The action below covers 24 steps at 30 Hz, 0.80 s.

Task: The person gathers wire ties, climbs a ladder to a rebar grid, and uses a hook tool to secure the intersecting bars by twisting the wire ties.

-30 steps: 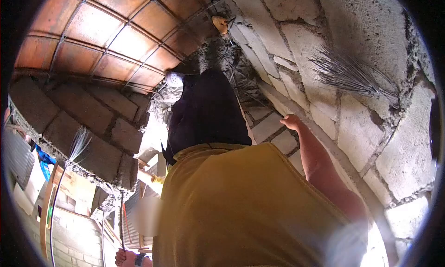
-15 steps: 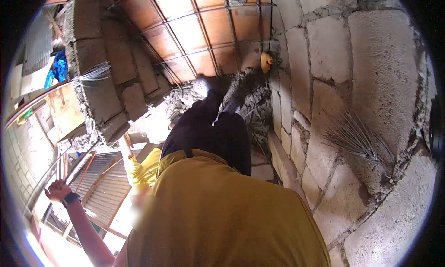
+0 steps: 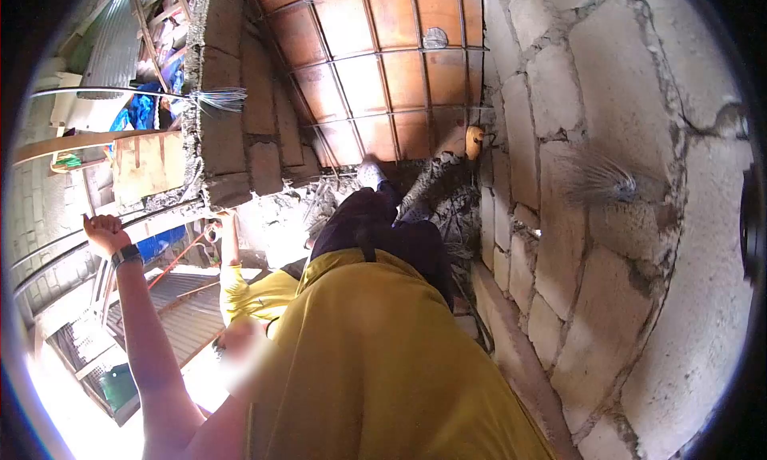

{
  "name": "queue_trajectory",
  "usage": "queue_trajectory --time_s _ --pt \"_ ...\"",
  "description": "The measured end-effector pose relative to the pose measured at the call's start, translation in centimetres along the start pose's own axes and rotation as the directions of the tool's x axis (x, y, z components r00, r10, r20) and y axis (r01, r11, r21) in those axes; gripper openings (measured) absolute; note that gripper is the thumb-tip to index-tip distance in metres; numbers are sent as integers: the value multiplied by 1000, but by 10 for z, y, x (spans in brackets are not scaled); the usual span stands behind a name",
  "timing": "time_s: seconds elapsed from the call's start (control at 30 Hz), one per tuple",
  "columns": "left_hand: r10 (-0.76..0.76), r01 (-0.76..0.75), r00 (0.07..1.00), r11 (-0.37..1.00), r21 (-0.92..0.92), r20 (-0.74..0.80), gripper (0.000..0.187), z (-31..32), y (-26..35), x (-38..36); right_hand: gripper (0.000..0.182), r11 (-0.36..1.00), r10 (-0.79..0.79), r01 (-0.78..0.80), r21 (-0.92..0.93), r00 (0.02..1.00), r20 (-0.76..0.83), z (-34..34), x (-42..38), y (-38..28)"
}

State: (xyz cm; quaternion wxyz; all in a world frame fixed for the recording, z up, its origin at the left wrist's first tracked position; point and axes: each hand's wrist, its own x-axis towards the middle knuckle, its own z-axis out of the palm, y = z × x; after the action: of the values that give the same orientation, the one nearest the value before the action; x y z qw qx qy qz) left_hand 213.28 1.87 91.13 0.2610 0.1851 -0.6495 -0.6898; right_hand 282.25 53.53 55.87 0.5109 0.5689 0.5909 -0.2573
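My left hand (image 3: pixel 108 235), with a dark watch (image 3: pixel 126 255) on the wrist, is raised at the left on an outstretched bare arm. Its fingers are curled closed, and a dark curved rod (image 3: pixel 60 257) overlaps it in this view. I cannot tell whether the fingers hold anything. My right hand is out of view. Below me are my own yellow shirt (image 3: pixel 359 356) and dark trousers (image 3: pixel 399 244). Beyond my left arm, a person in a yellow shirt (image 3: pixel 257 298) raises a hand (image 3: pixel 228 220) near the lower end of a block wall section (image 3: pixel 226 152).
A block wall (image 3: pixel 543 268) stands close on my right, with a wire bundle (image 3: pixel 619 187) projecting. Rebar crosses orange panels (image 3: pixel 351 77) ahead. More wires (image 3: pixel 220 99) stick out of the left wall. Rubble (image 3: pixel 319 204) lies near my feet; corrugated sheets (image 3: pixel 188 296) lie left.
The view has shifted, moving the walls and panels rightward and down in the frame. My left hand appears higher, still closed. The other person's raised hand shows more clearly.
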Motion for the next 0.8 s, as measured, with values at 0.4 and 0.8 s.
queue_trajectory --time_s 0.4,0.8 --pt "-8 1 1000 972 237 28 30 -56 -28 164 77 932 229 -240 271 971 70 26 -55 67" --pt "19 -32 998 964 265 52 32 -58 -18 153 74 889 69 31 458 977 -201 103 50 87"
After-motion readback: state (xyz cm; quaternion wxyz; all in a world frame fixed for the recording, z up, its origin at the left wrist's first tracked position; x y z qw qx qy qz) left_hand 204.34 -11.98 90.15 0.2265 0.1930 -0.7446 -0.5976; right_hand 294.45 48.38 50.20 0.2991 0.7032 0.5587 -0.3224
